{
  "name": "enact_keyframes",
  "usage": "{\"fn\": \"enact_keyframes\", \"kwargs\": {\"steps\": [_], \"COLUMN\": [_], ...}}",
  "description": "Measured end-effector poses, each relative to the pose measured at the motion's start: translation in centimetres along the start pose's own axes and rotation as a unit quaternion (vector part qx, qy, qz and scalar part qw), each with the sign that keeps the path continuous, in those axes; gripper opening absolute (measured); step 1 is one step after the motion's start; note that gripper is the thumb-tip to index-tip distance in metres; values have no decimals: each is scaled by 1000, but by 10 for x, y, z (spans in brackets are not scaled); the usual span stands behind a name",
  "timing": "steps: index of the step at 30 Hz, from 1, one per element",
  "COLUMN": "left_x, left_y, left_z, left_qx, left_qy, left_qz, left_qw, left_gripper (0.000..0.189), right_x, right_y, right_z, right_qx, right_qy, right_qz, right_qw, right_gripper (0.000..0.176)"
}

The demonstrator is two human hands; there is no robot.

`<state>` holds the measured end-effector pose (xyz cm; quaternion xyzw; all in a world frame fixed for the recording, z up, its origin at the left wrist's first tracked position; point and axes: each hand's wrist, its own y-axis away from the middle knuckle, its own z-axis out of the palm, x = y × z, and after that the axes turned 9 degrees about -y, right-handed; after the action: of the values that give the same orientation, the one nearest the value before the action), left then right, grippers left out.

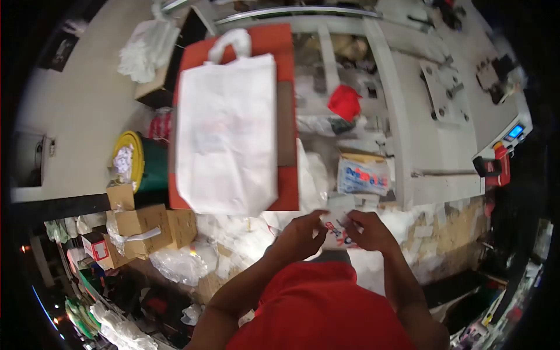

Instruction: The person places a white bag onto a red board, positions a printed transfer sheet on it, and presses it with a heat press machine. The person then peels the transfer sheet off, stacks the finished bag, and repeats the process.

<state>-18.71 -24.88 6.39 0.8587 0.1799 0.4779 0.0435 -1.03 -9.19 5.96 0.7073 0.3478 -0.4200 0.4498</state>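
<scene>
In front of my red shirt, both hands hold a small whitish sheet (333, 234) with red and dark blue print on it. My left hand (298, 238) has its fingers curled and pinches the sheet's left side. On the other side, my right hand (370, 231) grips the sheet between thumb and fingers. The print is blurred and partly hidden by the fingers. Ahead and to the left, a white tote bag (233, 140) with looped handles lies flat on a red board (284, 52). Neither hand touches the bag.
A blue-and-white printed packet (363, 176) lies in a box beyond my hands, with a red cloth (345, 102) farther back. Cardboard boxes (140, 227) and a green bin with a yellow rim (140, 160) stand left. A machine frame (434, 146) runs along the right.
</scene>
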Motion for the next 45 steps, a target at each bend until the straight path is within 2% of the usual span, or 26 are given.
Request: {"fn": "enact_keyframes", "kwargs": {"steps": [1,2,3,5,7,9,11,12,13,14,16,18,19,21,23,24,25,26,28,29,30,31,32,34,37,45], "left_x": [2,3,-1,-20,-24,-14,-29,-40,-52,-66,-97,-141,-153,-151,-163,-172,-181,-190,-203,-207,-211,-217,-220,-209,-203,-211], "left_y": [4,13,21,32,44,61,76,80,82,84,86,62,50,25,-3,-16,-29,-39,-55,-58,-56,-50,-46,-27,-17,-12], "left_z": [-28,-53,-83,-133,-174,-211,-234,-240,-244,-249,-259,-264,-270,-286,-299,-301,-302,-302,-297,-295,-295,-295,-294,-290,-278,-265], "left_qx": [-46,12,27,22,-2,-75,12,23,31,29,27,85,141,272,330,329,348,364,366,367,365,395,419,393,389,380], "left_qy": [37,59,63,9,-20,24,146,239,329,329,324,327,328,340,203,204,102,-1,-41,-79,-81,-188,-292,-287,-276,-304], "left_qz": [1,24,44,131,160,102,179,170,159,164,17,-22,-65,-90,-95,-93,-78,-61,-59,-62,-61,-16,30,39,74,72], "left_qw": [998,998,997,991,987,992,973,956,930,930,945,941,932,896,917,917,929,929,928,925,925,899,859,873,876,871], "left_gripper": [35,21,21,18,24,35,53,55,57,57,53,51,48,41,40,40,39,39,38,37,37,36,34,32,30,34], "right_x": [-23,-38,-52,-99,-167,-191,-210,-219,-214,-211,-201,-187,-180,-162,-148,-145,-143,-137,-129,-133,-139,-143,-140,-126,-111,-106], "right_y": [1,-1,-2,-17,-38,-63,-81,-89,-99,-114,-146,-181,-194,-218,-242,-247,-252,-259,-271,-268,-259,-253,-252,-245,-245,-239], "right_z": [5,14,23,37,66,91,106,109,112,113,117,132,136,142,147,147,147,146,143,144,147,147,146,150,158,156], "right_qx": [-2,-4,-7,-42,-40,-50,-13,26,120,186,249,317,316,330,384,432,463,466,453,455,496,531,534,421,351,348], "right_qy": [2,-59,-121,-78,-58,-23,75,-78,-127,-207,-281,-518,-517,-448,-365,-179,14,14,111,109,194,278,276,285,321,349], "right_qz": [20,14,12,24,-14,-62,-175,-83,-170,-155,-141,-150,-151,-57,-32,-55,-75,-77,14,14,-37,-87,-85,-197,-189,-166], "right_qw": [1000,998,993,996,997,997,982,993,970,948,916,780,781,829,847,882,883,881,885,884,846,796,794,838,859,854], "right_gripper": [18,22,27,37,42,40,27,13,15,15,16,27,27,38,43,44,44,44,48,48,46,44,44,37,30,38]}}
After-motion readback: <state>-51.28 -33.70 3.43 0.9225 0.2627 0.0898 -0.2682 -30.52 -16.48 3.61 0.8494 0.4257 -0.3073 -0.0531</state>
